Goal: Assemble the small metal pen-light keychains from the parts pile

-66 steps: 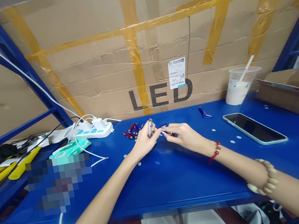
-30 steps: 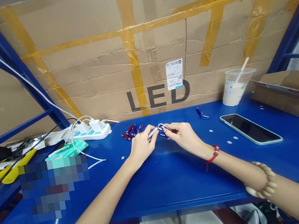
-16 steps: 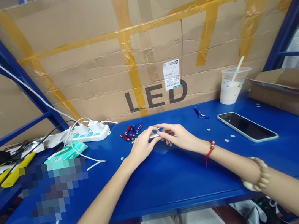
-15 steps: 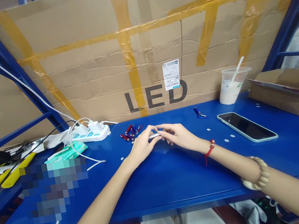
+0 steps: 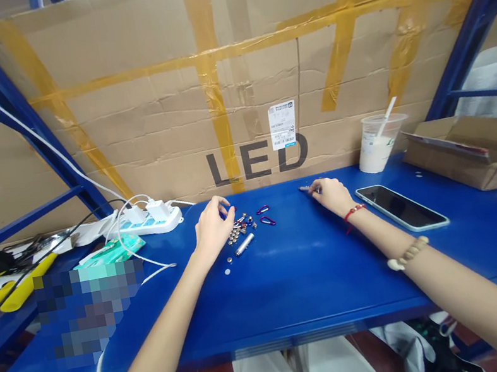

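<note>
My left hand [image 5: 212,227] is at the left of a cluster of small parts, its fingers curled together; what they hold, if anything, is hidden. Beside it lie several small round metal pieces [image 5: 235,236] and a silver tube [image 5: 244,244]. Two small carabiner clips, one purple-blue [image 5: 267,221] and one red-blue [image 5: 263,210], rest just right of the cluster. Farther right, my right hand [image 5: 331,196] is low over the tabletop with fingertips pinched at a small silver piece [image 5: 304,188], mostly covered by the fingers.
A phone [image 5: 401,206] lies right of my right hand, with a plastic cup with a straw [image 5: 378,144] and an open cardboard box [image 5: 473,152] behind it. At left are a power strip [image 5: 153,222], a green packet [image 5: 111,255] and yellow-handled tools [image 5: 29,282]. Taped cardboard [image 5: 162,130] stands behind the blue table [image 5: 286,288].
My hands were together at the middle around a silver tube; now they are apart, left and right. The loose round metal pieces, tube and clips now show on the table between them.
</note>
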The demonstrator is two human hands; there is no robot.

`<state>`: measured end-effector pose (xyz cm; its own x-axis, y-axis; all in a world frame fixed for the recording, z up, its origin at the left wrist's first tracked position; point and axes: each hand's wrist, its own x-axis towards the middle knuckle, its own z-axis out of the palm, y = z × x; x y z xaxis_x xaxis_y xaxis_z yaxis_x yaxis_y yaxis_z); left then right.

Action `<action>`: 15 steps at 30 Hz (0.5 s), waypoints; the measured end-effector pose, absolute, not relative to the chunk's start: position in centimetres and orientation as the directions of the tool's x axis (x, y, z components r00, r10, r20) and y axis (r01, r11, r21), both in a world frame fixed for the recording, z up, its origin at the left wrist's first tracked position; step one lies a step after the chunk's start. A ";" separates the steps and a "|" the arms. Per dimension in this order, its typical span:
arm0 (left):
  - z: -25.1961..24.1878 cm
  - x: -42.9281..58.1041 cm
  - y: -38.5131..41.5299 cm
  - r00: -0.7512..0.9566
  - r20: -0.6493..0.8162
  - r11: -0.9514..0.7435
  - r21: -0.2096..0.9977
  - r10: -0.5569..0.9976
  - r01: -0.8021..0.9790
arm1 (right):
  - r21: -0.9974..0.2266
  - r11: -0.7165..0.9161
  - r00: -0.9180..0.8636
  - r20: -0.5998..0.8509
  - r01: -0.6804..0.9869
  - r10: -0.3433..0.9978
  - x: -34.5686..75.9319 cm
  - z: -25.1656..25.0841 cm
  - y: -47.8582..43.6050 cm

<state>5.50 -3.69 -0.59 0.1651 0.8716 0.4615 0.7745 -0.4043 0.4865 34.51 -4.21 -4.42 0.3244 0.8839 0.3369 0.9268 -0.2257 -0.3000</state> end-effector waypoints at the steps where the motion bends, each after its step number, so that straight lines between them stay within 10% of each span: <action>1: -0.5 5.5 -3.7 0.175 0.457 -0.405 0.473 0.872 0.782 | -0.287 -0.234 0.325 0.330 0.929 0.886 34.7 -4.6 -4.1; 15: -1.1 5.5 -4.3 0.475 0.140 -0.495 0.296 0.869 0.817 | -0.197 -0.118 0.201 0.487 0.973 0.850 32.6 -4.2 -4.7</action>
